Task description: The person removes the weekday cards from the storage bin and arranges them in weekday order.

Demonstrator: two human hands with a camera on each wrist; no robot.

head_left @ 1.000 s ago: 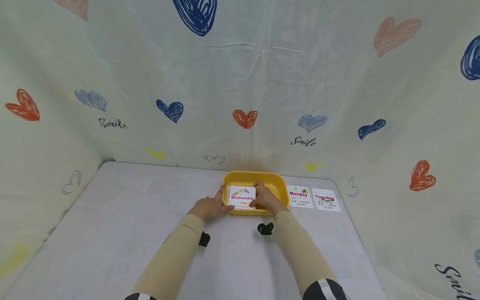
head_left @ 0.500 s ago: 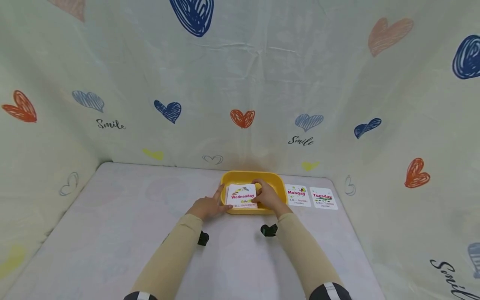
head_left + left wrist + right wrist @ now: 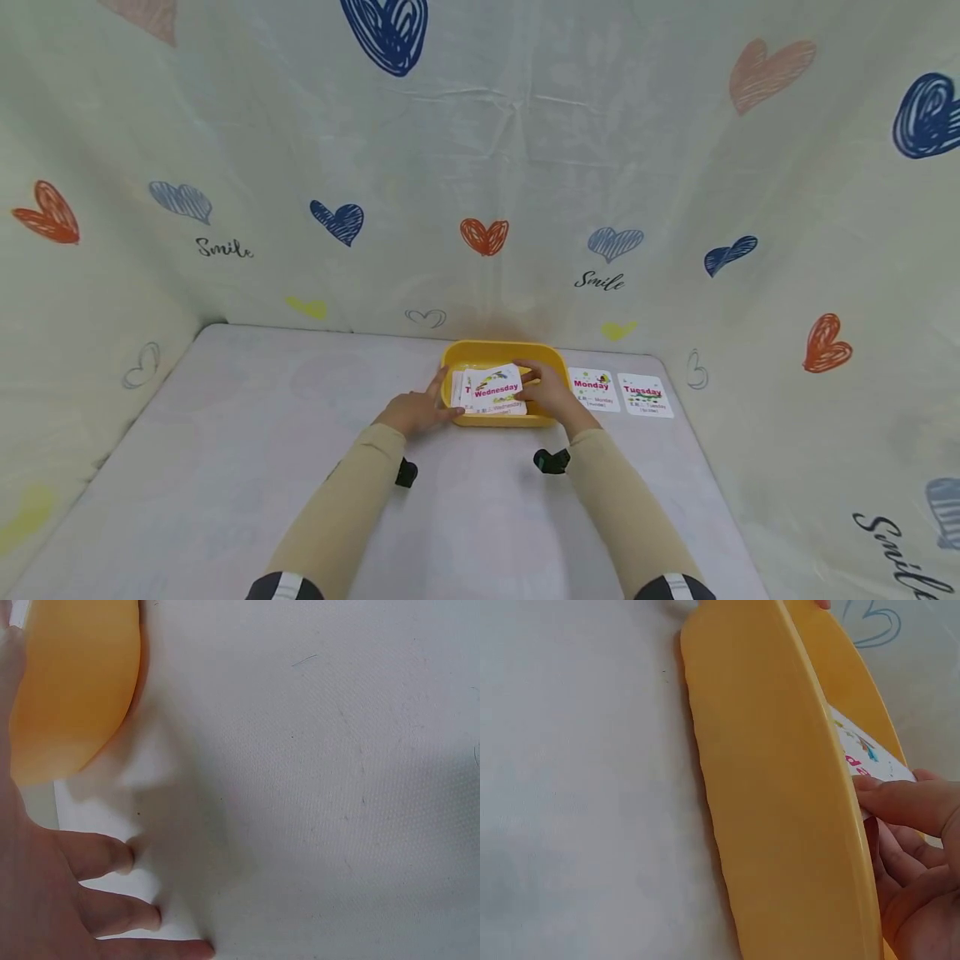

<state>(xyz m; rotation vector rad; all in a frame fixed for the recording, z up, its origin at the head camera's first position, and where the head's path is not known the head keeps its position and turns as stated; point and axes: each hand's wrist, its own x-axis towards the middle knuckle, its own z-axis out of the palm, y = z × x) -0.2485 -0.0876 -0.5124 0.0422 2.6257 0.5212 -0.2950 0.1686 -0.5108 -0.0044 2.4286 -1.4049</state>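
My right hand (image 3: 551, 393) pinches the right edge of a white card (image 3: 497, 390) printed "Wednesday", thumb on top and fingers beneath. The card is tilted over the yellow tray (image 3: 508, 422), overlapping a stack of white cards (image 3: 459, 392), the top one showing a red "T". In the right wrist view the Wednesday card (image 3: 866, 750) sticks up behind the tray wall (image 3: 780, 780). My left hand (image 3: 412, 414) rests at the tray's left end, its thumb and index finger along the rim. In the left wrist view the other fingers (image 3: 120, 911) are spread on the table.
A Monday card (image 3: 595, 390) and a Tuesday card (image 3: 645, 395) lie side by side on the white table (image 3: 285, 417), right of the tray. A heart-printed curtain (image 3: 420, 150) hangs behind the table. Dark wrist cameras (image 3: 552, 461) sit below both hands.
My right hand has drawn the Wednesday card to the right and tilted it, uncovering part of the card beneath. My left hand has stayed at the tray's left end.
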